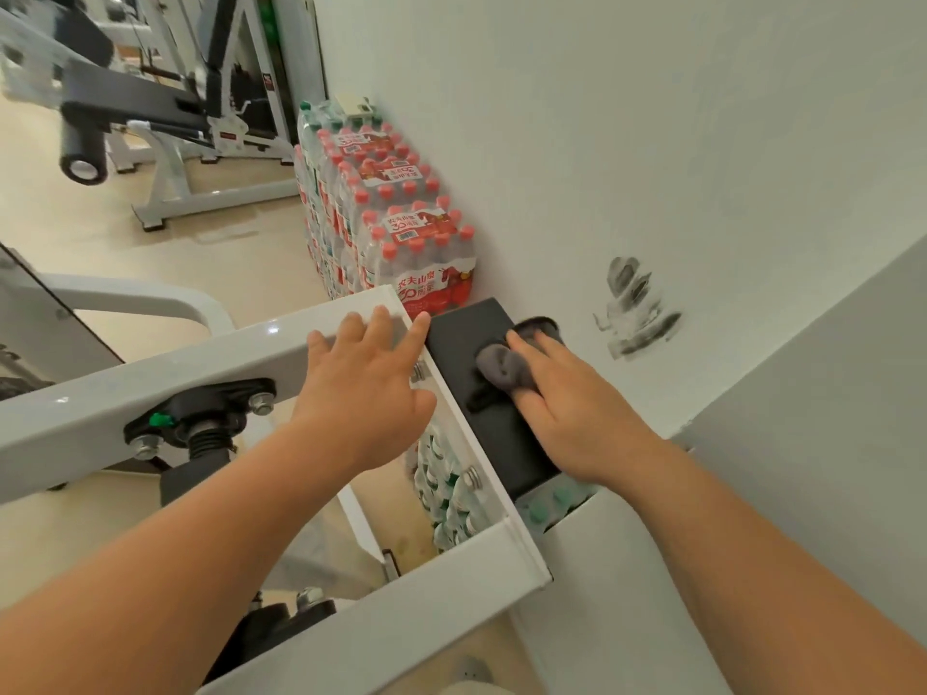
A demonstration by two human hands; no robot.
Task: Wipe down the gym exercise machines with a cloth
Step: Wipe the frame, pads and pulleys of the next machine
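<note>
- Nearest, a white machine frame (200, 363) crosses the lower view, with bolts and a black bracket on its side.
- Left hand (368, 388): open, fingers spread and straight, resting flat on the frame's top corner.
- Right hand (572, 418): fingers nearly straight, pressing a grey cloth (504, 368) down; the thumb is hidden by the cloth.
- Cloth: bunched under the fingers, lying on a black pad (466, 333) fixed just beside the frame and close to the wall.
- Dark scuff marks (637, 308) show on the white wall beyond the pad.
- Shrink-wrapped packs of red-capped water bottles (421, 243) stand stacked against the wall.
- Farthest, a black-padded bench machine (150, 97) stands on the beige floor.
</note>
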